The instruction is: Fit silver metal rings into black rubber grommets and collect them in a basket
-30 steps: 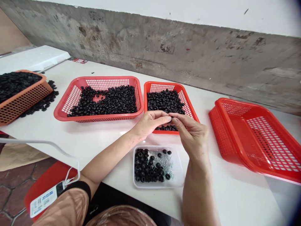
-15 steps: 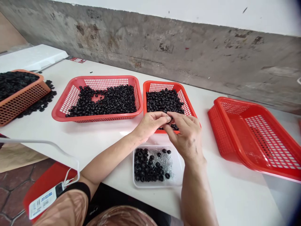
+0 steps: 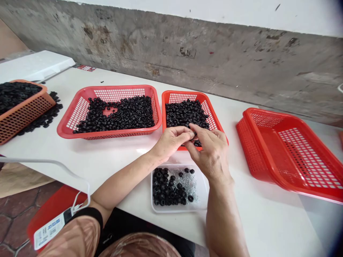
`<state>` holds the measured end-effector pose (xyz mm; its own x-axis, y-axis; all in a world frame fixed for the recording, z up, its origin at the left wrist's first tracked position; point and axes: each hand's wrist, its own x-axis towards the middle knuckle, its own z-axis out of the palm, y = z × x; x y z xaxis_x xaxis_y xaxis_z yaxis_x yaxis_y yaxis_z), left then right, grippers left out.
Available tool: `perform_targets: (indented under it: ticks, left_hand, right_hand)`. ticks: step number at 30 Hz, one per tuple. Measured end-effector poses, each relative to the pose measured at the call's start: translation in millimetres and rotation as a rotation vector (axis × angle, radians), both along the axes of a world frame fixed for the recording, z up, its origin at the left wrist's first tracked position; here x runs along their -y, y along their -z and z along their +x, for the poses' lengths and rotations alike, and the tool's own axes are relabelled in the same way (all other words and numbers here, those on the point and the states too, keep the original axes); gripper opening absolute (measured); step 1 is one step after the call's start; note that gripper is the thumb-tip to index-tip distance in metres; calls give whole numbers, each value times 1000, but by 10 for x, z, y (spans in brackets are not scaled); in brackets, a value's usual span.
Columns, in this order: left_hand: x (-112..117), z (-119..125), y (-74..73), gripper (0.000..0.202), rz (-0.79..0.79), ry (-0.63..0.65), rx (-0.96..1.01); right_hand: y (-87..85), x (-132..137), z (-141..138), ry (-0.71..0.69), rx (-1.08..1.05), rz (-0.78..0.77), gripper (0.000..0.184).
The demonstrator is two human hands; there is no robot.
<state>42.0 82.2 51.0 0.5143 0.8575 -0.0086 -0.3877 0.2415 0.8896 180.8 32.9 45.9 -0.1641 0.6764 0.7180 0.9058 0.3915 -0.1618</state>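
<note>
My left hand [image 3: 171, 141] and my right hand [image 3: 211, 151] meet fingertip to fingertip above the near edge of a small red basket [image 3: 209, 103] full of black rubber rings [image 3: 184, 112]. Both hands are pinched closed on a small part that the fingers hide. Just below them on the white table [image 3: 120, 157] sits a clear plastic tray [image 3: 202, 187] holding black rings [image 3: 166, 189] and tiny shiny metal pieces [image 3: 187, 184].
A wider red basket [image 3: 80, 110] of black rings stands to the left. An orange basket [image 3: 24, 110] with spilled rings beside it is at the far left. Stacked empty red baskets [image 3: 289, 153] lie at the right. A grey concrete wall [image 3: 214, 57] runs behind the table.
My right hand has turned and slid a little left and down, its fingers curling closer over the left fingertips. The left hand has stayed almost still.
</note>
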Motion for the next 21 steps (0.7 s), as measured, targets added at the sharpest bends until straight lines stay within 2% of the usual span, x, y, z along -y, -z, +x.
perform_targets:
  ticks: [10, 21]
  left_hand:
    - [32, -1, -60, 29, -11, -28, -40]
    - [4, 11, 11, 29, 7, -32, -36]
  right_hand:
    - [-14, 7, -25, -3, 31, 20, 21]
    - [-10, -13, -37, 7, 59, 72, 16]
